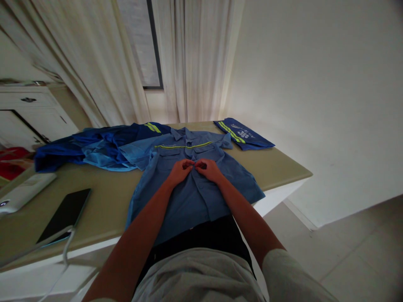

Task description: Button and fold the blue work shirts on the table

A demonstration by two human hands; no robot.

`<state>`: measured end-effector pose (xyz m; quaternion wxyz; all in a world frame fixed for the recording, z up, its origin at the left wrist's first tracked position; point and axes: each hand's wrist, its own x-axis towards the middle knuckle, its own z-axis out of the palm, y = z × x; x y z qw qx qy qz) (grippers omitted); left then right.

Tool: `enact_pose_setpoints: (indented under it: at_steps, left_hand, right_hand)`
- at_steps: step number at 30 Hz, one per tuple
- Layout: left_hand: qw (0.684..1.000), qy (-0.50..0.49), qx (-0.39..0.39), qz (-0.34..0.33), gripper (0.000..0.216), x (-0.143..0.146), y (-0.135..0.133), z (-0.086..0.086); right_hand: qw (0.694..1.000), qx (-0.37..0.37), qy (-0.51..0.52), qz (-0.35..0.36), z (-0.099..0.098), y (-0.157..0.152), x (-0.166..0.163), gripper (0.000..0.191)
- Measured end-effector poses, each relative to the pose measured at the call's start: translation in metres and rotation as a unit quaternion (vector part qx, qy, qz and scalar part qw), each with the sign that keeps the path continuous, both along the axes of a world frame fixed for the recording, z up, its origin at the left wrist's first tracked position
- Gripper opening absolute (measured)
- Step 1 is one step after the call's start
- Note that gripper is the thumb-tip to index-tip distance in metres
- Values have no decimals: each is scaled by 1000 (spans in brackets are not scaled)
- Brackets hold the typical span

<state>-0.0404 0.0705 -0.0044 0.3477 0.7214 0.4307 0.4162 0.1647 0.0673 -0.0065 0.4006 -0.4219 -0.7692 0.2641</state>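
- A person stands at a counter (108, 197), both bare hands over a blue-grey shirt (193, 201) that lies front up on it.
- The shirt lies at the middle of the counter, its collar (182, 133) toward the far side and its hem near the person's body, reaching over the near edge.
- A yellow-green stripe (198, 146) runs across the chest, above the hands.
- The left hand (182, 168) has its fingers curled, the tips pinching the shirt at the front opening.
- The right hand (207, 167) mirrors it, thumb and fingers pinching cloth at the same opening; the two sets of fingertips nearly meet, and whether a button lies between them cannot be told.
- Below the hands, the front placket runs down toward the hem, a button (200, 187) showing on it.
- Left of the shirt, a loose heap of blue garments (71, 151) spreads over the counter, its light blue part against the shirt's side.
- A folded navy garment (248, 138) with yellow-green bands and white print lies beyond the shirt's right sleeve.
- A dark phone (67, 212) rests at the near left, a white cable (67, 243) beside it.
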Motion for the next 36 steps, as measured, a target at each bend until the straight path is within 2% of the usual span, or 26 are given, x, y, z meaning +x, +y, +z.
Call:
enact_pose_setpoints:
  at_steps: [5, 9, 14, 20, 30, 36]
  left_hand:
    - [1000, -19, -18, -4, 25, -1, 1, -1]
    - [999, -23, -22, 3, 24, 1, 1, -2]
    - [999, -32, -23, -9, 26, -2, 1, -1]
    - [999, -19, -21, -36, 26, -5, -2, 0]
    - [999, 39, 19, 2, 19, 0, -5, 1]
    - [999, 29, 15, -37, 26, -2, -3, 0]
  right_hand:
    - [1000, -19, -11, -5, 0, -2, -1, 11]
    - [995, 11, -90, -31, 2, -4, -2, 3]
    - [985, 34, -163, -37, 3, -4, -3, 5]
    - [990, 31, -136, -19, -2, -2, -1, 2]
    - [994, 54, -92, -3, 0, -3, -1, 7]
    - [995, 43, -86, -3, 3, -4, -2, 6]
